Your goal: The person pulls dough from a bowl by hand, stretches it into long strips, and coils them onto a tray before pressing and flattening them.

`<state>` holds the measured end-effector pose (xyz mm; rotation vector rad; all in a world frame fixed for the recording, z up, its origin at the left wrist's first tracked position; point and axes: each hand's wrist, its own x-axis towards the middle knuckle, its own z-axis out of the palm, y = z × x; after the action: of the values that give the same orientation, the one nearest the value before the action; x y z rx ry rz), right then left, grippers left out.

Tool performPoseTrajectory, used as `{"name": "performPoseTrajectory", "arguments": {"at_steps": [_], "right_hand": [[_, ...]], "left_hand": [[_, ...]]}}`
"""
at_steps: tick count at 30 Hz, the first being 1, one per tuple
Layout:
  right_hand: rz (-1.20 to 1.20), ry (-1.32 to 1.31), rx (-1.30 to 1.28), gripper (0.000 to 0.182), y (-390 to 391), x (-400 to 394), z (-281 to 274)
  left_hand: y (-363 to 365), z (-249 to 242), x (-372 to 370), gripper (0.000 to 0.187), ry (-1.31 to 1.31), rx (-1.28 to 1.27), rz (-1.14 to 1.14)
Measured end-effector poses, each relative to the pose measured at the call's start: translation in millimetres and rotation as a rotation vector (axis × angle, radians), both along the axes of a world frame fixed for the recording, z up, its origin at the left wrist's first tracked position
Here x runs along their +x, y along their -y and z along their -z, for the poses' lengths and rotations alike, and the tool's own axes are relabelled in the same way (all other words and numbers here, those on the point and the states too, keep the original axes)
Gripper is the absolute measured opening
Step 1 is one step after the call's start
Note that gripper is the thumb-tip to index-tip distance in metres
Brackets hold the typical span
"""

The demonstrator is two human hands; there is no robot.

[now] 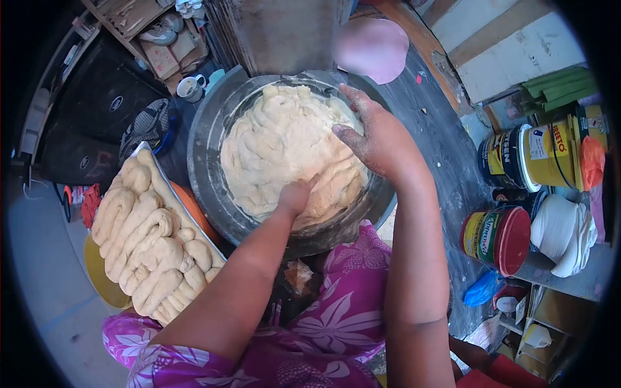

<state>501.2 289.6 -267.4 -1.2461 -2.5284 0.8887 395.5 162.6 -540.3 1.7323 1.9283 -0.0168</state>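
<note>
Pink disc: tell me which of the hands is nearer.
Right. The right hand is over the right side of the basin, just short of the pink disc; the left hand is on the dough, farther away.

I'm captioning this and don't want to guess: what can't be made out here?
All in the head view:
Left hand: most fingers, hidden by the hand itself or the dough.
Basin: its floor, covered by dough.
Pink disc: left part, blurred.
Person in red: mostly cut off by the bottom edge.
</note>
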Motion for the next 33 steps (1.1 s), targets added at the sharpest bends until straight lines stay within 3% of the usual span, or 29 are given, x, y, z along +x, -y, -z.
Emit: {"name": "performPoseTrajectory", "arguments": {"at_steps": [2,4,8,10,13,17,19,21,23,24,26,29,33], "right_hand": [[0.012,0.011,-0.004,0.058,-0.1,0.4,-2.3],[-0.006,-0.016,0.016,0.058,-1.2,-0.6,0.4],[-0.05,-0.079,0.084,0.058,-0.1,-2.9,4.5],[-0.058,-0.074,0.087,0.059,0.0,-2.4,6.6],[-0.072,-0.06,0.108,0.059,-1.8,3.2,10.7],[-0.034,0.005,0.088,0.06,-2.3,12.0,6.1],[-0.025,-0.009,0.1,0.06,-3.8,15.3,9.2],[-0.018,-0.027,0.121,0.061,-3.5,16.8,9.0],[-0.009,-0.027,0.037,0.062,-3.7,16.4,5.9],[-0.004,-0.023,0.038,0.062,-3.8,16.6,6.8],[-0.032,-0.046,0.062,0.063,-1.6,17.4,11.1],[-0.031,-0.011,0.026,0.063,-1.0,20.1,9.1],[-0.027,-0.015,0.123,0.063,-2.6,22.1,12.6]], "left_hand": [[5.5,8.6,-16.2,0.036,-0.042,-0.006,0.06],[15.7,38.5,-27.9,0.05,-0.068,0.167,0.192],[23.6,44.3,-36.9,0.041,-0.151,0.144,0.267],[20.6,45.8,-38.7,0.028,-0.31,-0.204,0.17],[26.5,21.5,-41.3,0.021,-0.402,-0.403,0.07],[16.1,-12.3,-52.4,0.029,-0.438,-0.564,-0.026],[-1.0,-27.1,-46.7,0.036,-0.227,-0.619,-0.125],[-12.6,1.1,-31.2,0.046,-0.252,-0.301,-0.128],[-12.2,6.5,-3.7,0.053,-0.09,0.043,-0.103],[-6.6,15.6,7.7,0.053,-0.087,0.044,-0.098],[15.8,41.7,28.8,0.058,-0.126,0.253,0.122],[46.3,68.0,46.1,0.052,-0.319,0.304,0.314],[38.0,58.8,56.3,0.046,-0.12,0.235,0.16]]}}
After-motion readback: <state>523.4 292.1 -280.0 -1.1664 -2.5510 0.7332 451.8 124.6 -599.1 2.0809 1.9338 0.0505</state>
